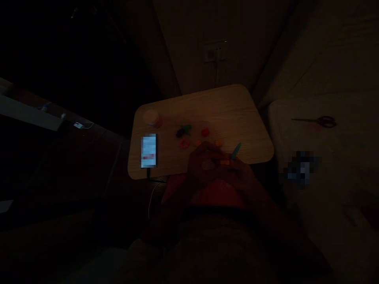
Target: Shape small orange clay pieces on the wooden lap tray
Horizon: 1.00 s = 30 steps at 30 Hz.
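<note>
The scene is very dark. My left hand [201, 165] is closed, its fingers curled and their tips at a small orange block-like piece [224, 162]. My right hand [241, 175] meets it from the other side, closed on a teal blade-shaped tool [236, 150] that points up and away. Just beyond the hands on the wooden table [225, 102] lie a pink ring [184, 143], a red lump [205, 131], a green piece [187, 129], a dark piece [179, 133] and a yellow-orange piece [218, 142]. What these pieces are made of is unclear.
A lit phone [148, 152] is at the table's left, near a lidded jar [151, 118]. Something red [216, 193] lies under my forearms. Scissors [321, 121] and a blurred-out object [302, 169] rest on the pale surface at right. A wall socket [215, 51] is behind.
</note>
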Tool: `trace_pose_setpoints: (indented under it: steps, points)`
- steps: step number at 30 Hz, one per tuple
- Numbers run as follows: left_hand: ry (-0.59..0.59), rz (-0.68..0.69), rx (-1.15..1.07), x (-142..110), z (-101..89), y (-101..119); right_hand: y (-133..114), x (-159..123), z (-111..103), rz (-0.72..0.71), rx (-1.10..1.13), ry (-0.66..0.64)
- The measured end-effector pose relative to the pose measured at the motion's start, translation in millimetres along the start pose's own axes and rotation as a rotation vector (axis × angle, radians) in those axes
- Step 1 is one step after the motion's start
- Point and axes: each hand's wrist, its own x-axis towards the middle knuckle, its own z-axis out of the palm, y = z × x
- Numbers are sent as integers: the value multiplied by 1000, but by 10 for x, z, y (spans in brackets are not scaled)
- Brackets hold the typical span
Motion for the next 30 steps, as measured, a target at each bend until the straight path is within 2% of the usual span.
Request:
trace_pose_setpoints:
  steps: [6,13,19,24,30]
  points:
    - [-67,51,6,19,-26,16,-8,-23,15,-16,18,-8]
    - [-48,75,9,45,-18,22,15,-52,183,-114,12,18]
    - [-42,80,41,40,-29,9,82,-26,155,-74,94,20]
    - [-58,79,64,35,-67,16,61,0,130,-73,58,26]
    - [-97,121,297,38,-136,-5,-71,-30,144,-81,-116,133]
